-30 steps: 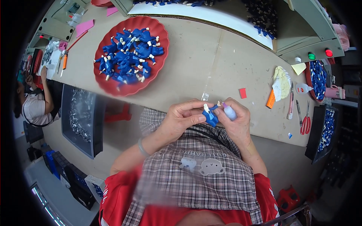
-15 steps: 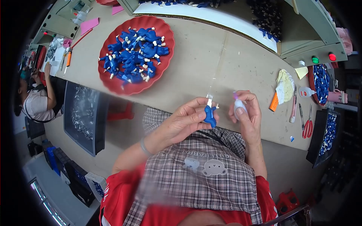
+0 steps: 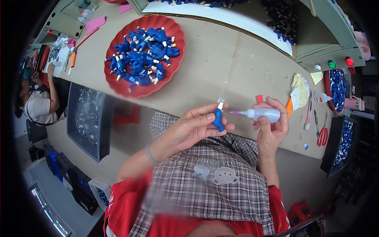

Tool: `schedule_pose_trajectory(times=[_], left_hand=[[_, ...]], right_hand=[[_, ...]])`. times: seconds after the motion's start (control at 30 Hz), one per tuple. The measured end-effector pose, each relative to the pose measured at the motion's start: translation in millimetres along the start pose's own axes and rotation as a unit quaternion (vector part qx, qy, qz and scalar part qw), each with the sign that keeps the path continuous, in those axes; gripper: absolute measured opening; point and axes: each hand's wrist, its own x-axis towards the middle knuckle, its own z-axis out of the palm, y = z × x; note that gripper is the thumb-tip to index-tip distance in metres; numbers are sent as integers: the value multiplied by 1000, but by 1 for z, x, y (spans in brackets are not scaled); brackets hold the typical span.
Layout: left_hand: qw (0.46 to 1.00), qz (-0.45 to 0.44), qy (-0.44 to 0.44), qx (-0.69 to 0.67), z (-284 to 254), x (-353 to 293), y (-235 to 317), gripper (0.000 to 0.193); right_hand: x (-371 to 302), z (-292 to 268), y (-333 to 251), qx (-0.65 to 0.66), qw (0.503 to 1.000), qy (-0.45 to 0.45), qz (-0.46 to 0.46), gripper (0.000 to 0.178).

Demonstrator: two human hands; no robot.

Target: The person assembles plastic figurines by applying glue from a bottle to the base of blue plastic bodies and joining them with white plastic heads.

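Between the thumb and fingers of my left hand (image 3: 197, 125) is a small blue figurine body (image 3: 218, 119), held upright with a white piece and a clear bit at its top. My right hand (image 3: 272, 128) grips a translucent squeeze bottle (image 3: 265, 114) lying sideways. Its thin pinkish-purple nozzle (image 3: 237, 113) points left at the figurine, with a small gap between them. Beyond my left hand, a red scalloped plate (image 3: 178, 59) bears a heap of blue figurine bodies (image 3: 144, 55) with white hands and tops.
To the right on the table lie a pale yellow cloth (image 3: 299, 93), an orange-handled cutter (image 3: 289, 106), a pen-like tool (image 3: 308, 112) and red scissors (image 3: 323, 134). A dark bin (image 3: 89, 122) of clear pieces stands below left. A person (image 3: 41, 100) works at far left.
The squeeze bottle has tipped from upright to sideways, its nozzle now aimed at the figurine. My right hand has shifted slightly right. The figurine has turned a little in my left hand.
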Motion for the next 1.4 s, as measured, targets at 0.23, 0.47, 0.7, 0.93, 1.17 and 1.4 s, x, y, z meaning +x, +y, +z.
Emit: schedule_pose_trajectory(times=[0.23, 0.47, 0.7, 0.93, 1.17, 1.4], left_hand=[[1000, -3, 2, 1, -3, -1, -1, 45], [1000, -1, -6, 3, -4, 0, -3, 43], [1000, -7, -2, -3, -4, 0, -3, 42], [1000, -10, 2, -9, -6, 1, -3, 42], [1000, -10, 5, -12, -6, 1, -4, 41], [1000, -12, 5, -9, -5, 2, -3, 41]], right_hand=[[-5, 3, 2, -141, 979, -7, -146, 40], [-7, 2, 0, -202, 960, -30, -192, 40], [-8, 3, -1, -214, 956, -35, -199, 40], [-8, 2, -2, -221, 954, -35, -200, 41], [-9, 2, -1, -223, 954, -39, -195, 41], [-9, 1, 1, -227, 953, -43, -195, 41]])
